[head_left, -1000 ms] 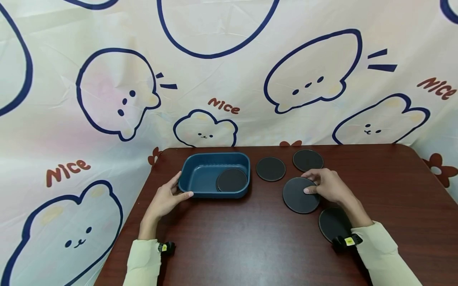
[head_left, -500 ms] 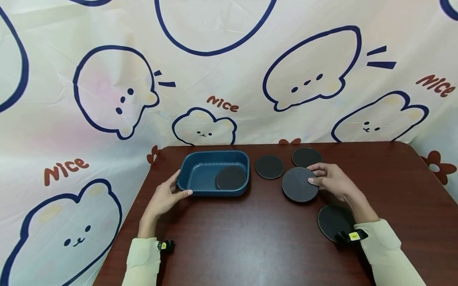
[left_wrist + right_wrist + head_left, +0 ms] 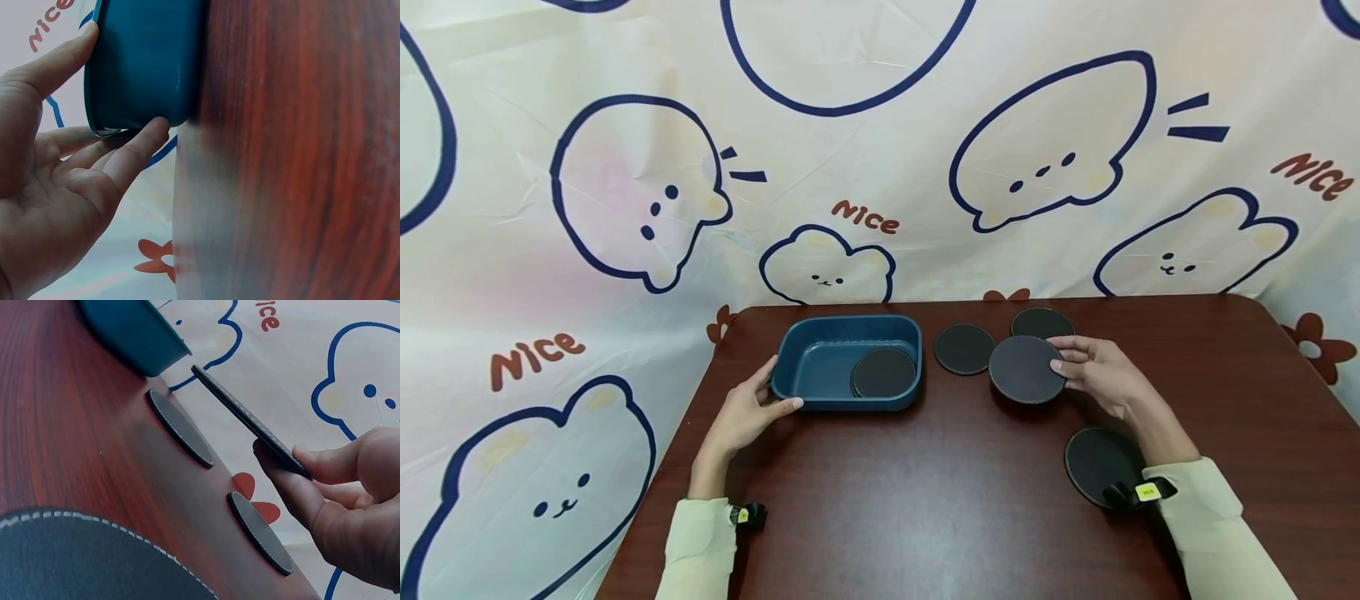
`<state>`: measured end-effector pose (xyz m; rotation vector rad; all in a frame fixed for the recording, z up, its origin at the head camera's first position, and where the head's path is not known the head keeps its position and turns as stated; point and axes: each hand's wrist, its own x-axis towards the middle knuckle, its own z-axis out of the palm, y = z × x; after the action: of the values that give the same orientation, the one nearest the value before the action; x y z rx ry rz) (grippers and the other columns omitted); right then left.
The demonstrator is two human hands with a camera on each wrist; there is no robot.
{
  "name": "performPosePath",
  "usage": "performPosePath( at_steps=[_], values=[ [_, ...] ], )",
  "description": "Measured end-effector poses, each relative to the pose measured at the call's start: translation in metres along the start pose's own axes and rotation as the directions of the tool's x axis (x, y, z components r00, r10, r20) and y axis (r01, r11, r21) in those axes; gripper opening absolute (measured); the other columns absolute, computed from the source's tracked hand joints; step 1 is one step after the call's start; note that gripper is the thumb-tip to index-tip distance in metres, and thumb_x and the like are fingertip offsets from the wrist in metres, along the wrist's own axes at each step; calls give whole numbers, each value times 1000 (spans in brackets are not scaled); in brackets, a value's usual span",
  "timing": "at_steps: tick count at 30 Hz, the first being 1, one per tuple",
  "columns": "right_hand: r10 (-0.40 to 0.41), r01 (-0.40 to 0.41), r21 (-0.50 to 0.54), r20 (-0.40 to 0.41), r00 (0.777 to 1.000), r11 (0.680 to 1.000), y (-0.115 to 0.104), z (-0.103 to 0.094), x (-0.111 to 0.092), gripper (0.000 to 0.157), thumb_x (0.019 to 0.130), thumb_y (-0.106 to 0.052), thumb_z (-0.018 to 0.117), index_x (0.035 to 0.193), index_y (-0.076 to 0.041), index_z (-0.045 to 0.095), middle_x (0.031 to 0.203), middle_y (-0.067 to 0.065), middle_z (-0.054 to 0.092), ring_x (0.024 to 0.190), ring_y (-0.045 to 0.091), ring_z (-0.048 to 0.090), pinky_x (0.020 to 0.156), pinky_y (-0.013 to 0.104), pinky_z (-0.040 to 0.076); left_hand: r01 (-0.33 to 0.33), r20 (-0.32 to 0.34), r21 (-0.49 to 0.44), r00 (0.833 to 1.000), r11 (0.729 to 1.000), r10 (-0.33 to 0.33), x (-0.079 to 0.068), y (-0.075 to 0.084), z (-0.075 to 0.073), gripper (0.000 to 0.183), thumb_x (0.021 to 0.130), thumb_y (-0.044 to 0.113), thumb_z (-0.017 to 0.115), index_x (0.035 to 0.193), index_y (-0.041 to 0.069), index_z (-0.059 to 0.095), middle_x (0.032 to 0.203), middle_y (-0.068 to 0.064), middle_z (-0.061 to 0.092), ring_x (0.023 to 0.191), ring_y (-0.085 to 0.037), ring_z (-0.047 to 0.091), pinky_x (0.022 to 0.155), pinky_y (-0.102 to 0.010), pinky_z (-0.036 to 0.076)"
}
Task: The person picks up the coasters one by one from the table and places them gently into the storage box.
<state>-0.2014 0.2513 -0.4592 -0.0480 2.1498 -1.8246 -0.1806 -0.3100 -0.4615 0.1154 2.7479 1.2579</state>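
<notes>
My right hand pinches a round black coaster by its right edge, thumb on top and fingers beneath. In the right wrist view this coaster is raised off the table and tilted. At the left, my left hand holds the near left corner of a blue rectangular container. The left wrist view has the thumb at the rim and fingertips against the wall of the container. Inside the container, at its right end, lies a black coaster.
On the brown table, one coaster lies right of the container and another near the back edge. A third coaster lies partly under the right wrist; its white stitching shows large in the right wrist view. A patterned cloth hangs behind.
My right hand has lifted its coaster off the table and moved it toward the back, now in front of the two back coasters. The left hand and the container have stayed in place.
</notes>
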Motion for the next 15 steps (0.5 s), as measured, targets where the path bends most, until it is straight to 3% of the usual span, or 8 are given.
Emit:
performPosePath(
  at_steps=[2,4,15],
  values=[
    [-4,4,37,0,1000,999,0,0,0,64,110,-9,61,164,7,31,118,-10,68,99,0,72,84,19,61,-1,0,1,1000,1000,1,0,-1,0,99,99,38,80,173,9,20,165,-29,45,143,-46,59,111,-58,53],
    [-8,8,69,1,1000,998,0,-1,0,65,110,-9,60,165,7,29,116,-14,67,99,0,72,84,18,61,-4,1,2,1000,1000,4,0,-1,1,100,99,38,80,173,9,19,165,-29,45,142,-46,59,110,-58,53],
    [-6,3,218,13,1000,976,-4,-2,1,69,110,-7,59,167,7,23,120,-11,69,106,1,74,90,20,62,-3,-6,-22,1000,1000,3,0,-2,0,97,98,29,81,173,10,21,164,-28,47,140,-47,61,109,-59,53]
  ],
)
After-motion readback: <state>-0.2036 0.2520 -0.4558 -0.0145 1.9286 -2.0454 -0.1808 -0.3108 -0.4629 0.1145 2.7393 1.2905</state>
